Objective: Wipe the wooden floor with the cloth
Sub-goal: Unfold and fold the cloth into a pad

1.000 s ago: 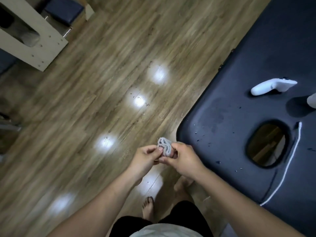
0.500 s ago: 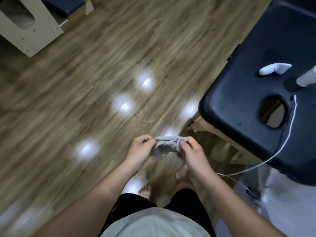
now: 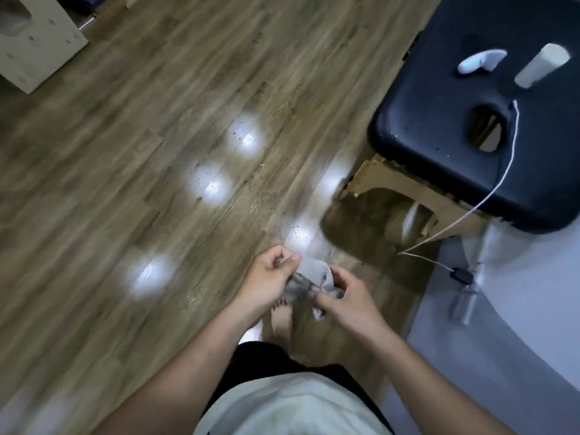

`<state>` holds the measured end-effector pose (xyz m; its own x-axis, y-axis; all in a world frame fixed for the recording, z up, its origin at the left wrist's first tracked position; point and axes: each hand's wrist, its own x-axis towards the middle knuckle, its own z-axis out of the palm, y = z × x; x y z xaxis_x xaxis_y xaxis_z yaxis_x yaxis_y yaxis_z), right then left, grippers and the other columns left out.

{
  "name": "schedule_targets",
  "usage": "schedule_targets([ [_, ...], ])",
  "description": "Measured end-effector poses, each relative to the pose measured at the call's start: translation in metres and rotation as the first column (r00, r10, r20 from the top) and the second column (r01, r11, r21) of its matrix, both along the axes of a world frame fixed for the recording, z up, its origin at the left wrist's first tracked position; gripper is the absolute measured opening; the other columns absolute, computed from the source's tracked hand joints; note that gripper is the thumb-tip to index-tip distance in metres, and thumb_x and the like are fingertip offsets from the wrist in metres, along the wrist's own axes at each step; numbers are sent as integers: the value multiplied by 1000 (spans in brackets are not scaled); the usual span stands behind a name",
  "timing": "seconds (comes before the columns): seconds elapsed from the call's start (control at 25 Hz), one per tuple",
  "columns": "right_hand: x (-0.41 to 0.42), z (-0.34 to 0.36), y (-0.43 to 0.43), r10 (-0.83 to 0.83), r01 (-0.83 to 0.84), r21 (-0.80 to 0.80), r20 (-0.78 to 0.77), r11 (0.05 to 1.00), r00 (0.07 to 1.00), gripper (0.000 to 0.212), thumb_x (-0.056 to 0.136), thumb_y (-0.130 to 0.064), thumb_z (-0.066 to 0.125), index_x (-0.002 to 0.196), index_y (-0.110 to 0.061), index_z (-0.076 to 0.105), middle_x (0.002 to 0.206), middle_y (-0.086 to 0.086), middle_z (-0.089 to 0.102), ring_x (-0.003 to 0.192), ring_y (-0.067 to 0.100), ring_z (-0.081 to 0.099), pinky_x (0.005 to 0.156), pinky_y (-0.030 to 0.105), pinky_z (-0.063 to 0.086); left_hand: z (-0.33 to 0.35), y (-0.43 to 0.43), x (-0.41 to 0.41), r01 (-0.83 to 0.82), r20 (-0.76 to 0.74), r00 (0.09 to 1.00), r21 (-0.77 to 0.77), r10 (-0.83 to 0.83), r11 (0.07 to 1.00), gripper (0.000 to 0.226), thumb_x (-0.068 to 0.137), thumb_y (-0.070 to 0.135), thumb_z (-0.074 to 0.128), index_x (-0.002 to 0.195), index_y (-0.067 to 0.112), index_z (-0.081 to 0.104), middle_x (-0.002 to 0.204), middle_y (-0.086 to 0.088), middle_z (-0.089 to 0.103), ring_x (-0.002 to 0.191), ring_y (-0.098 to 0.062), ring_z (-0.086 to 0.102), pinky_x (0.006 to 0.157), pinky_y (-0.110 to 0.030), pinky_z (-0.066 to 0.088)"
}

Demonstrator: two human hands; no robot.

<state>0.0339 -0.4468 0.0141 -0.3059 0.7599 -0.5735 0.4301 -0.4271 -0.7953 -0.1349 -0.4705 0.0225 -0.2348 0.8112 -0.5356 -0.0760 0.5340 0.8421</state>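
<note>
I stand barefoot on the wooden floor (image 3: pixel 157 158), looking down. A small grey cloth (image 3: pixel 310 277), crumpled and dark-stained on one side, hangs between both hands at waist height, well above the boards. My left hand (image 3: pixel 270 281) pinches its upper left edge with thumb and curled fingers. My right hand (image 3: pixel 345 296) grips its lower right part. Small dark crumbs lie on the floor around the bright light reflections ahead of me.
A black padded table (image 3: pixel 455 171) with a face hole stands at right on a pale wooden frame; a white controller (image 3: pixel 480 59), a white cylinder (image 3: pixel 541 65) and a white cable (image 3: pixel 499 183) lie on it. A pale wooden panel (image 3: pixel 40 54) stands far left. Grey mat (image 3: pixel 502 324) at right.
The view has swung further right and down, showing more of the table's frame and the grey mat. Both hands keep working the cloth, which now hangs more bunched between them.
</note>
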Motion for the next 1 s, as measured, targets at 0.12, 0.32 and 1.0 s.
schedule_targets([
  [0.12, 31, -12, -35, 186, -232, 117, 311, 966, 932, 17, 79, -18, 64, 92, -28, 68, 84, -5, 72, 82, 15, 65, 70, 27, 49, -7, -39, 15, 87, -45, 995, 18, -87, 996, 20, 100, 12, 57, 81, 6, 56, 70, -10, 44, 64, -14, 41, 57, -28, 34],
  [0.32, 93, -37, -103, 136, -187, 72, 443, 980, 886, 18, 83, -20, 56, 93, -27, 69, 92, -4, 74, 89, 20, 67, 77, 38, 55, -16, -115, 48, 234, -77, 969, -9, -234, 972, 26, 99, 19, 60, 78, 4, 55, 65, -2, 52, 60, -14, 46, 57, -31, 38],
  [1.0, -15, -6, -217, -151, 89, 204, 313, 975, 938, 26, 99, -25, 56, 121, -21, 68, 111, -8, 72, 103, 7, 65, 81, 14, 48, -33, -193, -24, 308, 255, 942, -397, -219, 864, 23, 100, 15, 49, 86, 9, 66, 80, -14, 67, 66, -21, 64, 54, -27, 51],
])
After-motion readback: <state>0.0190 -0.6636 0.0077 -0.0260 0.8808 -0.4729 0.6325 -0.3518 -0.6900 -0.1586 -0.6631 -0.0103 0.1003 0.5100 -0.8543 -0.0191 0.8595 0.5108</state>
